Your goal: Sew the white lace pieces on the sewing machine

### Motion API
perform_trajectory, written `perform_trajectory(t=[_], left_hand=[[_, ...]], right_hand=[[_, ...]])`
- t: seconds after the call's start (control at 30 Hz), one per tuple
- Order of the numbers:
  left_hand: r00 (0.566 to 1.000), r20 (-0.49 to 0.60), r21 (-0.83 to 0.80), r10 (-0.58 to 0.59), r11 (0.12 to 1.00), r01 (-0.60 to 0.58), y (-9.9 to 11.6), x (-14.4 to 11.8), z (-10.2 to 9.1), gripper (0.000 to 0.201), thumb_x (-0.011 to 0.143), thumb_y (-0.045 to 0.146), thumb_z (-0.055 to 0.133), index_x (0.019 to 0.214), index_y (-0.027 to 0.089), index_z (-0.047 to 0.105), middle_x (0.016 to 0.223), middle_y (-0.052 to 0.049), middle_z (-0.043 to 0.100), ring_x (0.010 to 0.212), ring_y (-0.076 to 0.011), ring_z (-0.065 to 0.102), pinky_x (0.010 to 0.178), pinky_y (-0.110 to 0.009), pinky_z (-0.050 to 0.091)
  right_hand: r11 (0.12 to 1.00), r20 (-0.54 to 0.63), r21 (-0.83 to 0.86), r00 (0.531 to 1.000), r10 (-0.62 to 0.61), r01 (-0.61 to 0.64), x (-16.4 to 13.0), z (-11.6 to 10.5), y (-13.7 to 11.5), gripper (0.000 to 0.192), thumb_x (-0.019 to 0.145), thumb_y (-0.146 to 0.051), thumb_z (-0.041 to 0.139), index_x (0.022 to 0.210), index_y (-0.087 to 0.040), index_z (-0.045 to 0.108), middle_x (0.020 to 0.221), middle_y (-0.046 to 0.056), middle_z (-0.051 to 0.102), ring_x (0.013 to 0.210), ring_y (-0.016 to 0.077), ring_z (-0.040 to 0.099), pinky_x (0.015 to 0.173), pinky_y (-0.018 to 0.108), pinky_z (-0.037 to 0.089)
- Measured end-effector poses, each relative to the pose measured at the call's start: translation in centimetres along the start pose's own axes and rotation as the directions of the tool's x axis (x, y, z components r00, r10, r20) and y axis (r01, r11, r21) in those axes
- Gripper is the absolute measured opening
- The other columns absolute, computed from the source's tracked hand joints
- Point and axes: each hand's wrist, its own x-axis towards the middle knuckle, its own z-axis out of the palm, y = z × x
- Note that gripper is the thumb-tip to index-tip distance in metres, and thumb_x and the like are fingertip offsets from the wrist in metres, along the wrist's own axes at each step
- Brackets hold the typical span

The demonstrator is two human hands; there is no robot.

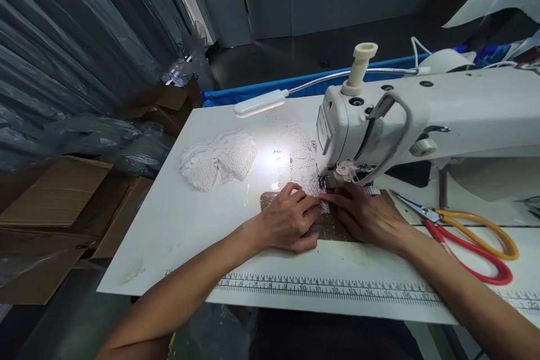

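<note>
White lace fabric (297, 149) runs across the table to the needle area of a white sewing machine (379, 118). My left hand (293, 218) lies just left of the needle, its bent fingers closed on the lace edge. Against it, fingertips nearly meeting, my right hand (365, 212) pinches the same lace in front of the presser foot. A brown patch of the work surface (333, 229) shows under both hands. My fingers hide part of the lace, and the needle tip is hard to make out.
To the left lies a bunched pile of lace (219, 158). Scissors (459, 230) with red and orange handles rest on the right. A lit lamp (261, 103) hangs over the table. The table's front edge carries a ruler strip (304, 288). Cardboard boxes (54, 191) stand left.
</note>
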Motion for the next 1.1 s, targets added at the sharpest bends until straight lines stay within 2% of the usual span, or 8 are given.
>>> perform_trajectory(t=[0.07, 0.23, 0.43, 0.57, 0.73, 0.9, 1.0, 1.1], left_hand=[[1.000, -0.011, -0.007, -0.018, 1.000, 0.018, -0.1, 0.0, 0.1, 0.039, 0.084, 0.038, 0.050, 0.109, 0.011, 0.064, 0.105, -0.012, 0.065, 0.087, -0.0240, 0.058, 0.097, -0.048, 0.039], [0.998, -0.016, -0.017, -0.066, 0.998, 0.065, -0.3, 0.1, 0.1, 0.043, 0.083, 0.041, 0.052, 0.113, 0.012, 0.062, 0.112, -0.012, 0.064, 0.092, -0.0251, 0.058, 0.102, -0.052, 0.036], [0.996, -0.036, -0.022, -0.083, 0.996, 0.082, -0.6, 0.2, 0.4, 0.047, 0.083, 0.042, 0.051, 0.118, 0.011, 0.059, 0.123, -0.013, 0.061, 0.098, -0.0267, 0.058, 0.104, -0.054, 0.034], [0.997, -0.025, -0.025, -0.076, 0.997, 0.075, -1.0, 0.3, 0.5, 0.052, 0.084, 0.045, 0.052, 0.121, 0.008, 0.057, 0.126, -0.015, 0.058, 0.103, -0.0283, 0.057, 0.104, -0.055, 0.034], [0.997, 0.032, -0.029, -0.076, 0.997, 0.077, -1.6, 0.6, 0.1, 0.055, 0.085, 0.050, 0.050, 0.121, 0.008, 0.057, 0.130, -0.015, 0.055, 0.109, -0.0297, 0.054, 0.102, -0.054, 0.035], [0.992, 0.083, -0.017, -0.093, 0.995, 0.095, -1.8, 0.9, -0.3, 0.055, 0.085, 0.053, 0.048, 0.118, 0.010, 0.058, 0.124, -0.016, 0.057, 0.109, -0.0304, 0.053, 0.096, -0.051, 0.038], [0.990, 0.094, -0.002, -0.101, 0.995, 0.102, -1.7, 1.1, -0.3, 0.056, 0.086, 0.054, 0.045, 0.116, 0.009, 0.059, 0.123, -0.018, 0.056, 0.106, -0.0305, 0.053, 0.090, -0.048, 0.039], [0.989, 0.102, 0.014, -0.111, 0.994, 0.110, -1.7, 1.2, -0.3, 0.058, 0.086, 0.056, 0.043, 0.114, 0.008, 0.060, 0.122, -0.019, 0.056, 0.104, -0.0306, 0.053, 0.085, -0.046, 0.039]], right_hand=[[1.000, 0.007, -0.012, 1.000, 0.000, 0.000, 0.0, 0.0, 0.0, 0.044, 0.093, -0.025, 0.037, 0.131, -0.024, 0.058, 0.110, 0.014, 0.063, 0.067, 0.0176, 0.059, 0.049, 0.025, 0.037], [0.984, 0.019, -0.167, 0.998, 0.062, -0.058, 0.0, 0.3, 0.0, 0.043, 0.092, -0.030, 0.040, 0.132, -0.026, 0.056, 0.109, 0.013, 0.064, 0.066, 0.0228, 0.061, 0.044, 0.027, 0.033], [0.999, -0.050, -0.022, 0.998, -0.033, 0.032, -0.2, -0.3, -0.2, 0.041, 0.094, -0.023, 0.034, 0.122, -0.022, 0.063, 0.106, 0.012, 0.065, 0.075, 0.0198, 0.063, 0.049, 0.026, 0.040], [0.998, -0.065, -0.055, 0.998, -0.020, 0.016, -0.2, -0.2, -0.6, 0.040, 0.092, -0.022, 0.035, 0.121, -0.021, 0.063, 0.102, 0.013, 0.066, 0.074, 0.0204, 0.063, 0.058, 0.029, 0.044], [0.992, -0.026, -0.126, 0.999, 0.028, -0.031, 0.0, 0.0, -1.0, 0.042, 0.088, -0.019, 0.041, 0.126, -0.017, 0.058, 0.106, 0.015, 0.066, 0.076, 0.0210, 0.062, 0.066, 0.031, 0.046], [0.983, -0.104, -0.181, 0.995, -0.003, -0.016, 0.2, -0.1, -1.4, 0.041, 0.087, -0.015, 0.039, 0.123, -0.015, 0.058, 0.108, 0.016, 0.066, 0.085, 0.0247, 0.063, 0.076, 0.037, 0.046], [0.989, -0.108, -0.148, 0.994, -0.002, -0.014, 0.2, 0.0, -1.5, 0.044, 0.086, -0.012, 0.037, 0.125, -0.016, 0.057, 0.111, 0.015, 0.065, 0.083, 0.0238, 0.063, 0.079, 0.039, 0.047], [0.999, -0.056, -0.033, 0.998, 0.038, -0.040, -0.2, 0.0, -1.2, 0.043, 0.089, -0.012, 0.037, 0.128, -0.017, 0.055, 0.112, 0.015, 0.064, 0.086, 0.0237, 0.064, 0.079, 0.038, 0.049]])
